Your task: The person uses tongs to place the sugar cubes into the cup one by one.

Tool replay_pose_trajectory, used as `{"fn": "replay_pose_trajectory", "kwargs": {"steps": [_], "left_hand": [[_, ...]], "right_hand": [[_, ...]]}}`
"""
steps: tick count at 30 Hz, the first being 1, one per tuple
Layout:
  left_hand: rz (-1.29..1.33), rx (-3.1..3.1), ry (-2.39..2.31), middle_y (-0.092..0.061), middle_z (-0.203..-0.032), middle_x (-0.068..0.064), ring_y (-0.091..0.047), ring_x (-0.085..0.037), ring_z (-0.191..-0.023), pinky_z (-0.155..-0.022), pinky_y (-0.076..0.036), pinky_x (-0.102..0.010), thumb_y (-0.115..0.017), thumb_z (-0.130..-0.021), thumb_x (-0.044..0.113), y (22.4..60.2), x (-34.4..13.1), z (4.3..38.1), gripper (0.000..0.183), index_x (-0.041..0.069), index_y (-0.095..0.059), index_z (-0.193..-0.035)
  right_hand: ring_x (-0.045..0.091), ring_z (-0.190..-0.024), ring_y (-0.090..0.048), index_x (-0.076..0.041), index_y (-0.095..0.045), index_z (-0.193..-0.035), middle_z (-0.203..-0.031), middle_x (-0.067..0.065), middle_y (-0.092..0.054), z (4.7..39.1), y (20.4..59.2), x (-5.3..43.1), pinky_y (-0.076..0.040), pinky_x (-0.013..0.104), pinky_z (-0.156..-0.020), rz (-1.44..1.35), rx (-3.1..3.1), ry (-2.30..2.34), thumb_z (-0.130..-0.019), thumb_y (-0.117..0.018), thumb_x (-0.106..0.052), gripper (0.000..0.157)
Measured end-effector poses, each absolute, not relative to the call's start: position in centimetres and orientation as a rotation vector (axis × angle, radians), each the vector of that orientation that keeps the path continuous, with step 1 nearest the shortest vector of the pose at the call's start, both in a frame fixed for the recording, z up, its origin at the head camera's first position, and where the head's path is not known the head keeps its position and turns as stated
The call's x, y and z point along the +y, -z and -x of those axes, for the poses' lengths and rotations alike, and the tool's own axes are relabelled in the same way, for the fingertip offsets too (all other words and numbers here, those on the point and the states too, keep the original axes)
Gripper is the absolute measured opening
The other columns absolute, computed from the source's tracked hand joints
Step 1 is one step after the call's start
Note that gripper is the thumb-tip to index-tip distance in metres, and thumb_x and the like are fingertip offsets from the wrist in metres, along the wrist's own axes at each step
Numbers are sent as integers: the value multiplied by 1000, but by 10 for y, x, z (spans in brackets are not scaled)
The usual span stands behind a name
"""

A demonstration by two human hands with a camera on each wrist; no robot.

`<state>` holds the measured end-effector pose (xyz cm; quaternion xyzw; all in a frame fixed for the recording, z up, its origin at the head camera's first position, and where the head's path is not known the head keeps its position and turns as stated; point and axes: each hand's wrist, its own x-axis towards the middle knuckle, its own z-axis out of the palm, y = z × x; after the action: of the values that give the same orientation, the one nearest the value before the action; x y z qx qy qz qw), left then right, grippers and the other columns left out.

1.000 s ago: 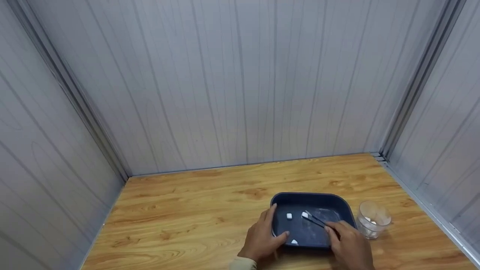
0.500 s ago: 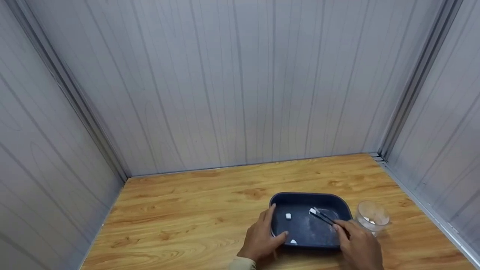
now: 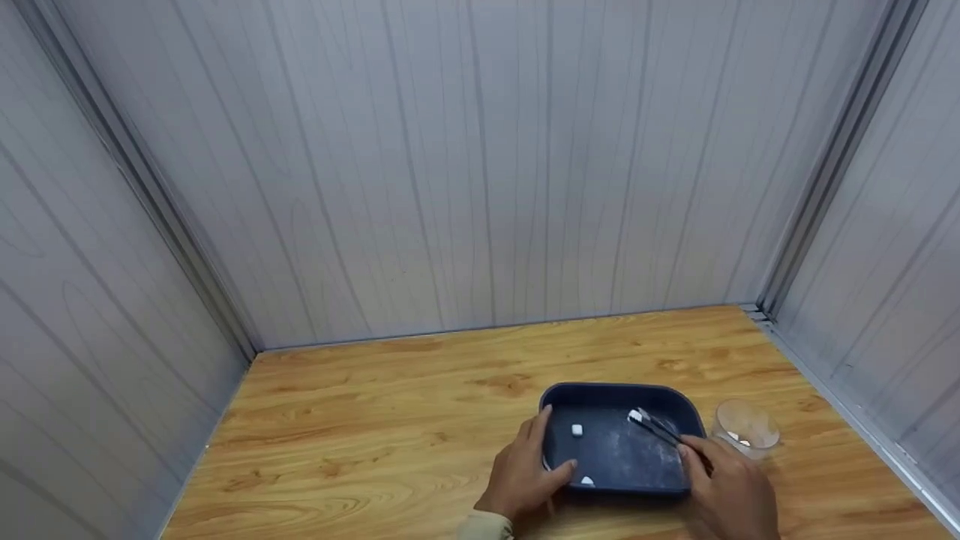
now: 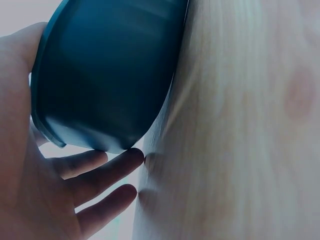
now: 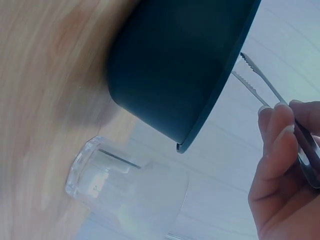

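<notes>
A dark blue rectangular tray (image 3: 626,465) stands on the wooden table. My left hand (image 3: 521,469) holds its near left corner, thumb over the front rim and fingers along the outer wall; several fingertips (image 4: 131,156) show there in the left wrist view. With my right hand (image 3: 731,484) I pinch a pair of tweezers (image 3: 660,430) above the tray's right half. A small white cube (image 3: 635,415) is at the tweezer tips. Another white cube (image 3: 577,430) lies at the tray's left, and a white piece (image 3: 587,481) by the front wall. In the right wrist view the tray wall hides the cubes.
Right of the tray, close to my right hand, stands a clear cup (image 3: 750,431) with several white pieces at its bottom. Grey panel walls (image 3: 480,165) enclose the table (image 3: 360,435) at the back and both sides.
The tweezers and the white cube at their tips have moved right and slightly away across the tray, my right hand shifting rightward with them. My left hand stays on the tray corner.
</notes>
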<state>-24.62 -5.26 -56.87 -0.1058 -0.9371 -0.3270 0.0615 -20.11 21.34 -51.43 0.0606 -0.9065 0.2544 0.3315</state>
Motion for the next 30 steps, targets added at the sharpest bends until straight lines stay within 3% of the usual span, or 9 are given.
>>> {"fn": "replay_pose_trajectory", "kwargs": {"steps": [10, 17, 30], "left_hand": [[281, -2862, 1028, -38, -141, 2, -49, -18, -115, -92, -42, -41, -62, -78, 58, 567, -51, 245, 84, 34, -20, -147], [281, -2860, 1028, -37, -141, 2, -49, -18, -115, -93, -41, -42, -63, -78, 56, 566, -51, 246, 85, 32, -21, -147], [326, -2816, 966, -40, -139, 2, -53, -18, -109, -88, -44, -40, -61, -77, 58, 568, -52, 245, 85, 30, -22, -147]], "right_hand": [[24, -80, -63, -9, -73, -91, -86, 3, -68, 203, 513, 218, -46, 46, -67, -152, -2298, -697, -78, -72, -12, 14], [14, -66, -57, -12, -74, -92, -77, -5, -62, 205, 516, 216, -44, 38, -57, -175, -2374, -673, -78, -73, -15, 14], [11, -67, -58, -12, -74, -88, -75, -7, -62, 213, 532, 196, -45, 36, -57, -313, -2387, -669, -75, -75, -14, 13]]}}
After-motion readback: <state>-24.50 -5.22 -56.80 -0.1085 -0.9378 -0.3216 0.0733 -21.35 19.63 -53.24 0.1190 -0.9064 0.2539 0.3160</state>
